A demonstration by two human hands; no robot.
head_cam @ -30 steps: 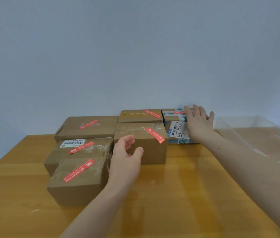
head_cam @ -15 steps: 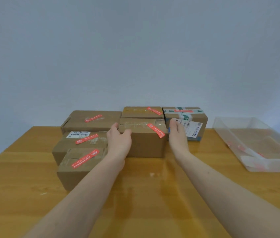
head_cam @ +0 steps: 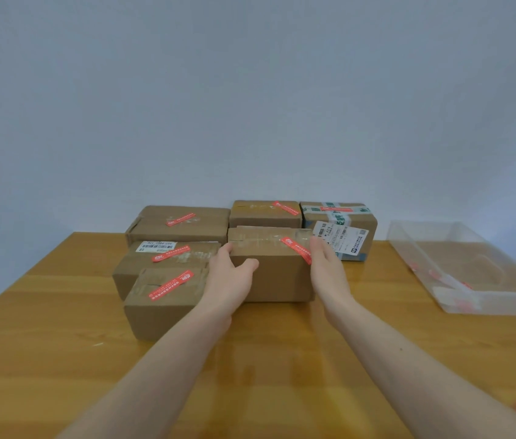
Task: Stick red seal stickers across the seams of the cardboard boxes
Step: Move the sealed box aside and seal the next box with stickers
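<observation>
Against the sealed box (head_cam: 270, 274), both hands apparently press.

Six cardboard boxes stand on the table (head_cam: 60, 359), bunched toward its far edge: the far-left box (head_cam: 180, 228), the far-middle box (head_cam: 264, 213), the far-right box (head_cam: 350, 231) wrapped in green-printed tape, the middle-left box (head_cam: 155, 264), the near-left box (head_cam: 161, 304), and the centre box (head_cam: 274, 274). Six red seal stickers show, one on each box top, for example the centre sticker (head_cam: 296, 250) and the near-left sticker (head_cam: 171, 285). Two white printed labels are visible. One clear plastic bin (head_cam: 487, 299) sits at the table's right edge. Two hands (head_cam: 229, 280) (head_cam: 329, 274) are in view.
</observation>
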